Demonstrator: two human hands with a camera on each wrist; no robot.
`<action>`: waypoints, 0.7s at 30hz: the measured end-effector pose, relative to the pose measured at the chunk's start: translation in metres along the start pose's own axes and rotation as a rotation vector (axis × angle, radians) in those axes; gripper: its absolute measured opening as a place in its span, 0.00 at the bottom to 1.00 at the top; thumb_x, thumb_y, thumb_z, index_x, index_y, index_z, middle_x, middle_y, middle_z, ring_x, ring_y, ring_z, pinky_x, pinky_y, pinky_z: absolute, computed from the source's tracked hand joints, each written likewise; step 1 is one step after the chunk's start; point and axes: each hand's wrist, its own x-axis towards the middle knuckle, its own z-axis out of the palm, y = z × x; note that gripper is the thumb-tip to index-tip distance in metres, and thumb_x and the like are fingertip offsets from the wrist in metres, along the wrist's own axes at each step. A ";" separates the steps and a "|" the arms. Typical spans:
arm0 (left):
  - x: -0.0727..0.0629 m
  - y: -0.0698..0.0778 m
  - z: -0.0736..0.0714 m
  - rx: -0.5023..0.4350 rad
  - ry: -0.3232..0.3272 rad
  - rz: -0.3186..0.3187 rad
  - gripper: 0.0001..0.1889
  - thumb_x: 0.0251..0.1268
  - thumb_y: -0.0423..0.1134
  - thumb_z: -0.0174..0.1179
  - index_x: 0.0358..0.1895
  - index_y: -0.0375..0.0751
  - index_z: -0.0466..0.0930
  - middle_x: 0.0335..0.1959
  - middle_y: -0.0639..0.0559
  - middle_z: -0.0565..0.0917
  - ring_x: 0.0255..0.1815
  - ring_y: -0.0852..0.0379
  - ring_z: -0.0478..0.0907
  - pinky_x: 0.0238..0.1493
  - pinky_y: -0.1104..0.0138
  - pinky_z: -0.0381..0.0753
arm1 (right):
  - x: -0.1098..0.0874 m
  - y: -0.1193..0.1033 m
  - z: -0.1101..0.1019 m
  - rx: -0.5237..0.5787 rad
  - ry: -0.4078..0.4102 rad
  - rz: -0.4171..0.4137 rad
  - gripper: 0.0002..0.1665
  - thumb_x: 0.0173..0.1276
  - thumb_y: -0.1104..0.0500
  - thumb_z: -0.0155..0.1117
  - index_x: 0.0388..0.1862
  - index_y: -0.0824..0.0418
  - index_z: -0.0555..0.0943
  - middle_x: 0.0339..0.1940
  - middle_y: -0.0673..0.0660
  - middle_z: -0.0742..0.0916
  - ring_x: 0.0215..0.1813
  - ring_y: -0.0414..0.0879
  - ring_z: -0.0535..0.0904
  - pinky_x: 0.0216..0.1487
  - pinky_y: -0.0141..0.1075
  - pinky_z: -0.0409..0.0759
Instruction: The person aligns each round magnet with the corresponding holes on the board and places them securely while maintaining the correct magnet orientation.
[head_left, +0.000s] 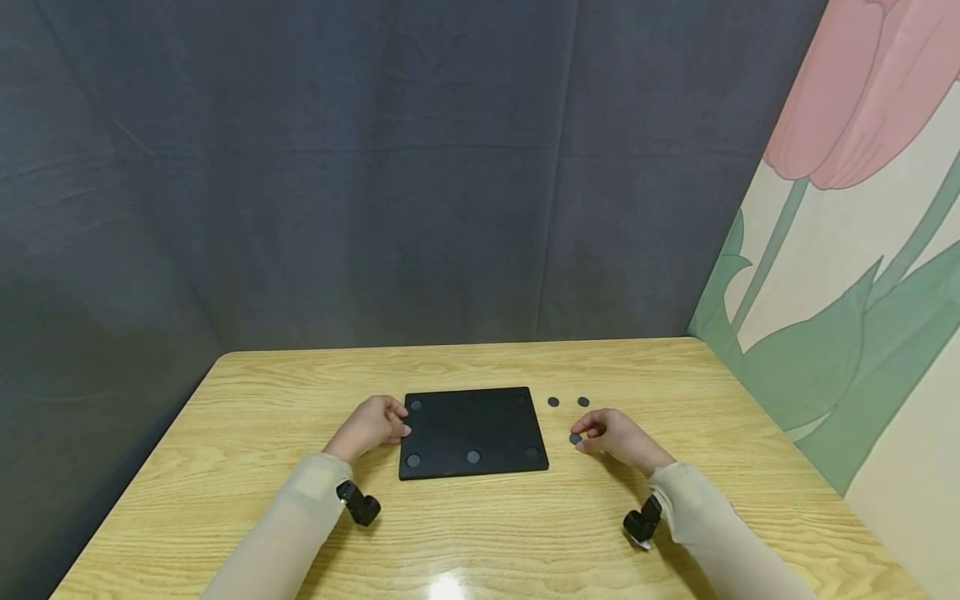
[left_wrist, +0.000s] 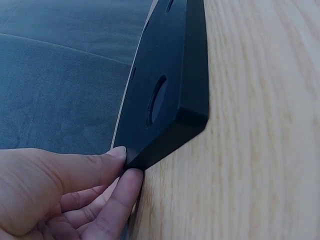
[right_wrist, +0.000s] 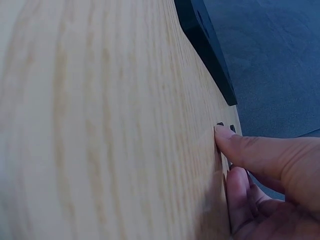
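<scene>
Right hand [head_left: 617, 435] pinching a dark disc [head_left: 575, 438] lower right of centre, left hand [head_left: 372, 423] gripping the left edge of the black board [head_left: 472, 427] lower centre, two loose discs [head_left: 553, 402] beyond; looks like disc pickup, next probably needs a clean lift, board steady.

bench [head_left: 480, 525], wood-grained, its far corners rounded, carrying a flat black board [head_left: 476, 429]; beside the board, two small dark discs [head_left: 553, 402] lie apart, with a third disc [head_left: 575, 438] touching the right hand [head_left: 611, 433].
</scene>
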 end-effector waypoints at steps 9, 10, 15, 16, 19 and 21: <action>0.000 0.000 0.000 -0.004 0.000 0.004 0.12 0.60 0.24 0.62 0.46 0.30 0.76 0.32 0.44 0.76 0.33 0.54 0.80 0.39 0.64 0.84 | -0.001 0.000 0.000 0.015 0.004 -0.006 0.10 0.60 0.68 0.69 0.41 0.67 0.80 0.32 0.53 0.78 0.34 0.44 0.69 0.30 0.29 0.70; 0.000 0.000 0.000 -0.004 0.000 0.004 0.12 0.60 0.24 0.62 0.46 0.30 0.76 0.32 0.44 0.76 0.33 0.54 0.80 0.39 0.64 0.84 | -0.001 0.000 0.000 0.015 0.005 -0.006 0.10 0.61 0.68 0.69 0.41 0.67 0.80 0.32 0.53 0.79 0.34 0.44 0.69 0.30 0.29 0.70; 0.000 -0.001 0.000 -0.005 -0.002 0.008 0.12 0.60 0.24 0.62 0.47 0.30 0.76 0.32 0.44 0.75 0.33 0.54 0.80 0.38 0.64 0.84 | -0.001 0.000 0.000 0.019 0.009 -0.001 0.10 0.61 0.67 0.69 0.41 0.67 0.80 0.31 0.53 0.79 0.34 0.44 0.69 0.30 0.30 0.69; 0.000 -0.001 0.000 -0.005 -0.001 0.009 0.12 0.60 0.24 0.62 0.46 0.30 0.76 0.32 0.44 0.75 0.33 0.54 0.80 0.38 0.64 0.84 | -0.001 -0.001 0.000 0.019 0.006 0.000 0.11 0.61 0.67 0.69 0.42 0.67 0.80 0.31 0.53 0.79 0.34 0.44 0.69 0.30 0.30 0.69; 0.000 -0.001 0.000 -0.006 0.000 0.011 0.12 0.60 0.24 0.63 0.46 0.30 0.76 0.32 0.44 0.75 0.33 0.54 0.80 0.38 0.64 0.84 | -0.002 -0.003 -0.002 0.024 -0.002 0.005 0.11 0.62 0.66 0.68 0.42 0.67 0.80 0.31 0.53 0.78 0.33 0.44 0.69 0.30 0.31 0.69; 0.000 -0.001 0.000 -0.007 0.001 0.008 0.12 0.60 0.24 0.63 0.46 0.30 0.76 0.32 0.44 0.75 0.33 0.54 0.80 0.38 0.64 0.84 | -0.002 -0.004 -0.002 0.027 -0.013 0.002 0.11 0.62 0.66 0.68 0.43 0.68 0.80 0.30 0.53 0.78 0.33 0.44 0.69 0.31 0.31 0.69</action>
